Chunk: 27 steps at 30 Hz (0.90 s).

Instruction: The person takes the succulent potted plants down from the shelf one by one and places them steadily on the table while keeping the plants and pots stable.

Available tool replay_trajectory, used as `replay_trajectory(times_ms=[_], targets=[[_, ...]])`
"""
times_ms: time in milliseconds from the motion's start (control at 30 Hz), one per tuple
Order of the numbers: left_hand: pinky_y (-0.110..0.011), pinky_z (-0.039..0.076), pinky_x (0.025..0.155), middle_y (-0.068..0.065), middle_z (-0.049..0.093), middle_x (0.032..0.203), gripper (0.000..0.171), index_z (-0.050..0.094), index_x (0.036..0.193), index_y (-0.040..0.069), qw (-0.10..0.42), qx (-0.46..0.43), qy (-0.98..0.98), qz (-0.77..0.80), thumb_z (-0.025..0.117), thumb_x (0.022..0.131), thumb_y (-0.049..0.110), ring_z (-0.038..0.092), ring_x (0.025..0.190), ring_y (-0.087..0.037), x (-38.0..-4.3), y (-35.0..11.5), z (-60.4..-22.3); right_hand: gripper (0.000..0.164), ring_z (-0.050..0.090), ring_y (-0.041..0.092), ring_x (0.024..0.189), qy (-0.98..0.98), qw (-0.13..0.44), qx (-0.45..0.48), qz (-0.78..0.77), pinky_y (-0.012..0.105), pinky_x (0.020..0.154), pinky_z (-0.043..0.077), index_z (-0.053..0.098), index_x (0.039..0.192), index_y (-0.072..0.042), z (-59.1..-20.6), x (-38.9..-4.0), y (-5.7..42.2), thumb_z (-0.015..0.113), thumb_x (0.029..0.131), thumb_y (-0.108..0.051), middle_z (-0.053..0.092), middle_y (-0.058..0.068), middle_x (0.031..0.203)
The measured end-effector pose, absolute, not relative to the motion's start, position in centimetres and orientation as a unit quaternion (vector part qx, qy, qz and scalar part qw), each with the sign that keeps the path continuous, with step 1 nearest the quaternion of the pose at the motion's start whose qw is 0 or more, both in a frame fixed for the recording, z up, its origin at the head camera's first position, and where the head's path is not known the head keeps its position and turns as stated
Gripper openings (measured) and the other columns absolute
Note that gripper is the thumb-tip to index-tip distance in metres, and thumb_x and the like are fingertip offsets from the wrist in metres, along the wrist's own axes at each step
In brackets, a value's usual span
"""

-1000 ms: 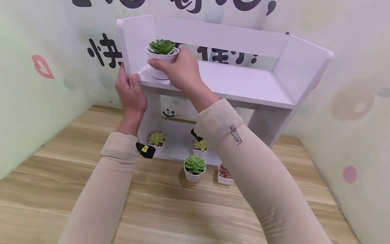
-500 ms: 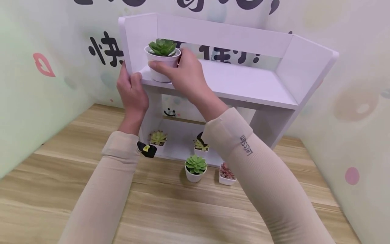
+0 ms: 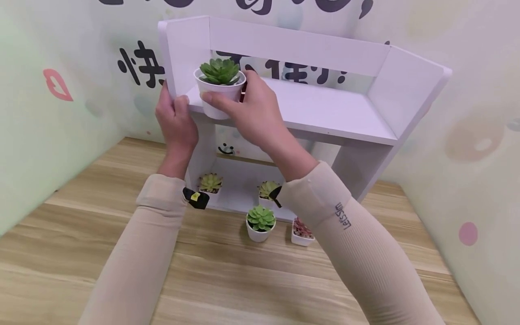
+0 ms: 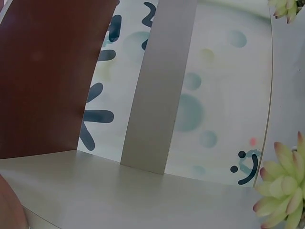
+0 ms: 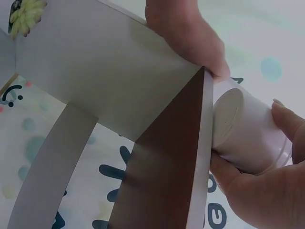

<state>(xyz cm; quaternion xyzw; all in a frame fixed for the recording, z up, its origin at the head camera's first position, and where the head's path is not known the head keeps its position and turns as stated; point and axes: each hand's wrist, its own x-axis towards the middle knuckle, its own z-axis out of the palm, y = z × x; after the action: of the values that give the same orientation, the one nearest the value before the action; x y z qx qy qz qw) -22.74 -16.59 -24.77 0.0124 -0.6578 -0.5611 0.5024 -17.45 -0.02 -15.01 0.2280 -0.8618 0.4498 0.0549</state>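
My right hand (image 3: 260, 110) holds a white round pot with a dark green succulent (image 3: 220, 73), thumb on its near side. The pot overlaps the front edge of the white shelf's (image 3: 325, 110) upper board, near its left end. In the right wrist view, the pot's (image 5: 252, 136) underside shows beyond the board's edge, between the fingers and thumb of the right hand (image 5: 267, 198). My left hand (image 3: 176, 122) grips the shelf's left side where the panel meets the upper board. Only a sliver of the left hand (image 4: 9, 207) appears in the left wrist view.
Two yellow-green succulents (image 3: 211, 183) (image 3: 268, 189) stand on the lower board. In front of the shelf, on the wooden table (image 3: 227, 280), are a bright green succulent (image 3: 261, 219) and a reddish one (image 3: 302, 231) in white pots. A patterned wall (image 3: 467, 149) rises behind.
My right hand has drawn the potted succulent toward me and slightly down, from on the upper board to its front edge. The left hand keeps its grip on the shelf.
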Motion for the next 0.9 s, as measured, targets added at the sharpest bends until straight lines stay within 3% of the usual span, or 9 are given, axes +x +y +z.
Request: replay_trajectory(times_ms=[300, 533, 900], targets=[[-0.02, 0.043, 0.083, -0.012, 0.069, 0.12, 0.053, 0.062, 0.127, 0.004, 0.489, 0.008, -0.66, -0.57, 0.035, 0.085, 0.023, 0.058, 0.096, -0.009, -22.7, -16.7, -24.8, 0.069, 0.059, 0.008, 0.115, -0.84, 0.059, 0.248, 0.479, 0.025, 0.091, 0.051, 0.042, 0.147, -0.014, -15.8, -16.4, 0.8, 0.074, 0.09, -0.038, 0.057, -0.001, 0.137], [-0.02, 0.043, 0.083, -0.015, 0.069, 0.115, 0.05, 0.06, 0.125, -0.005, 0.505, 0.012, -0.657, -0.56, 0.037, 0.086, 0.017, 0.056, 0.094, -0.008, -22.9, -16.7, -24.9, 0.068, 0.063, 0.009, 0.113, -0.833, 0.056, 0.259, 0.485, 0.026, 0.091, 0.053, 0.043, 0.145, -0.011, -16.2, -15.8, 1.3, 0.075, 0.089, -0.036, 0.06, 0.0, 0.134], [-0.02, 0.043, 0.084, -0.014, 0.069, 0.115, 0.049, 0.059, 0.127, -0.003, 0.497, 0.008, -0.659, -0.565, 0.035, 0.088, 0.015, 0.056, 0.095, -0.006, -22.8, -16.7, -24.8, 0.069, 0.065, 0.01, 0.111, -0.827, 0.049, 0.275, 0.488, 0.029, 0.091, 0.055, 0.043, 0.145, -0.01, -17.3, -15.1, 2.1, 0.077, 0.089, -0.033, 0.061, 0.002, 0.132]])
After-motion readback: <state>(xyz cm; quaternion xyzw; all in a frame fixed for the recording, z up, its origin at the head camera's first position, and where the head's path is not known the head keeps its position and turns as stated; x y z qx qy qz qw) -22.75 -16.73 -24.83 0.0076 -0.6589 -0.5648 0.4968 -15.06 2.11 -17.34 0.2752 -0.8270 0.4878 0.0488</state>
